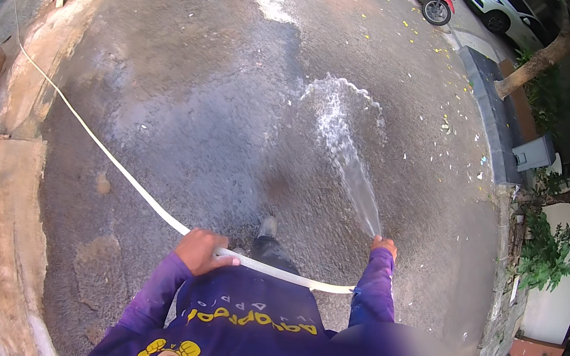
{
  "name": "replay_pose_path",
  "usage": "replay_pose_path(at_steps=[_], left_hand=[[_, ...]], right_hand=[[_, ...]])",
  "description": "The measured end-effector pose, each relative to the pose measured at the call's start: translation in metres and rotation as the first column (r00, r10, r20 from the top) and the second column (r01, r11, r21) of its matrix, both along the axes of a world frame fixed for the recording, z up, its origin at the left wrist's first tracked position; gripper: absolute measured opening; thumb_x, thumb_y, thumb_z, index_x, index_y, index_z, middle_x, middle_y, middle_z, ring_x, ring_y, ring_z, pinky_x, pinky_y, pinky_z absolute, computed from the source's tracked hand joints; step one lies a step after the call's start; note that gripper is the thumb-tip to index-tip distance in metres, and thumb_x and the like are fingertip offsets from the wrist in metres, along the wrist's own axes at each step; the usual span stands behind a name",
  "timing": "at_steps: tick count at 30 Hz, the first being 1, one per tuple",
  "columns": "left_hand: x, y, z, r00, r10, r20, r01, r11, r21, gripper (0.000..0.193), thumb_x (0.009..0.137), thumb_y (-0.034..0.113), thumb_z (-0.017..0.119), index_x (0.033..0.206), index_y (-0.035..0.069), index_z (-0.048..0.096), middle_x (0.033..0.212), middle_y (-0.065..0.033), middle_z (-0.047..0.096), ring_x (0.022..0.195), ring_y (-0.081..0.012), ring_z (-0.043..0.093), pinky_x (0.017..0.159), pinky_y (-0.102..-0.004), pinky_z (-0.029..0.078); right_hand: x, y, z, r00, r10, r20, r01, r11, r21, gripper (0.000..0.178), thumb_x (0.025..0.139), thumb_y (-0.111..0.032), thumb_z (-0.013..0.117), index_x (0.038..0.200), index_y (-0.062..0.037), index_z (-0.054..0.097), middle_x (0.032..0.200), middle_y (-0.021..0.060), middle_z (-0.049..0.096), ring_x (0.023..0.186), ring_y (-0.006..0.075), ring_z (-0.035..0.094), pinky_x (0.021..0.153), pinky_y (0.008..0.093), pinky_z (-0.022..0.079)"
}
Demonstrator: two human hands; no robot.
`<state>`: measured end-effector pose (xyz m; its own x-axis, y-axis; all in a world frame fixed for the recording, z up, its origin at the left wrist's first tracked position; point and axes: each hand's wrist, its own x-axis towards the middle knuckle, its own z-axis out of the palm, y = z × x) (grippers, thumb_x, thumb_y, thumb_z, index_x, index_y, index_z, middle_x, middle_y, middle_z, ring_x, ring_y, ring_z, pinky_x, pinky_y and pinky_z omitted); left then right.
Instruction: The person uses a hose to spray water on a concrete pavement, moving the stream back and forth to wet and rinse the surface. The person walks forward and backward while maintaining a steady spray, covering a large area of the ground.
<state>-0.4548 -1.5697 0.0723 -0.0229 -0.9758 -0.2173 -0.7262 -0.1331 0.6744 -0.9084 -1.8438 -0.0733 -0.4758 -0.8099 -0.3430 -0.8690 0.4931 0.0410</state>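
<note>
Containers first: grey box-like unit (533, 152) beside the low dark wall (488, 98) at right, contents hidden. Brown block-shaped item (538, 352) at lower right, can't tell if it's hollow or what's inside. Behind the low wall, a tree trunk (550, 60) leans up and away; a leafy shrub (549, 250) grows nearer, below the grey unit.

Hose (284, 275): long, flexible, pale cream-white, smooth-looking. Thin at upper left from distance, thicker close to the person. Runs from the far left side, over the pavement (197, 119), down to the left hand, then sags slightly across in front of the dark blue shirt (236, 342) to the right forearm, where the purple sleeve (376, 286) covers it. Small blue bit near that spot, too small to identify.

Left hand (205, 251): grasping the hose, thumb lying along it, fingers curled round. Right hand (385, 247): clenched about the hose's outlet end, the end itself hidden by the fingers. Water (347, 160) shoots from there, forward and leftward, clear near the hand, breaking into white splash at the far end.

Pavement rough, dark and wet in places. One shoe (267, 227) shows beyond the hose, between the hands. Motorbike (432, 0) and white car (492, 8) at top right.
</note>
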Motion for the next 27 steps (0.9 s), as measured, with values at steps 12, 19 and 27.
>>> replay_pose_path(at_steps=[12,19,27], left_hand=[[-0.004,-0.057,0.012,0.991,0.113,0.074,-0.110,0.993,-0.038,0.053,0.083,0.055,0.075,0.077,0.002,0.069,0.072,-0.0201,0.067,0.075,-0.0421,0.067,0.073,-0.0495,0.051],[-0.015,-0.107,0.009,0.989,0.060,0.133,-0.060,0.998,-0.008,0.051,0.082,0.051,0.077,0.075,0.002,0.068,0.071,-0.0194,0.066,0.072,-0.0413,0.066,0.069,-0.0488,0.051],[-0.029,-0.118,0.031,0.985,0.087,0.151,-0.096,0.994,0.050,0.051,0.082,0.053,0.076,0.079,0.003,0.069,0.074,-0.0163,0.067,0.076,-0.0382,0.066,0.074,-0.0475,0.050]], right_hand=[[0.043,-0.079,-0.014,0.990,0.079,0.119,-0.085,0.995,0.046,0.049,0.092,-0.049,0.063,0.122,-0.0105,0.072,0.125,0.0198,0.069,0.119,0.0369,0.065,0.102,0.0475,0.051],[0.017,-0.104,-0.044,0.995,0.076,0.062,-0.082,0.990,0.114,0.051,0.090,-0.050,0.065,0.117,-0.0073,0.073,0.120,0.0224,0.070,0.114,0.0388,0.067,0.100,0.0482,0.053],[0.031,-0.113,-0.111,0.970,0.192,0.151,-0.215,0.963,0.160,0.050,0.091,-0.052,0.061,0.117,-0.0114,0.074,0.116,0.0219,0.072,0.111,0.0392,0.068,0.099,0.0491,0.053]])
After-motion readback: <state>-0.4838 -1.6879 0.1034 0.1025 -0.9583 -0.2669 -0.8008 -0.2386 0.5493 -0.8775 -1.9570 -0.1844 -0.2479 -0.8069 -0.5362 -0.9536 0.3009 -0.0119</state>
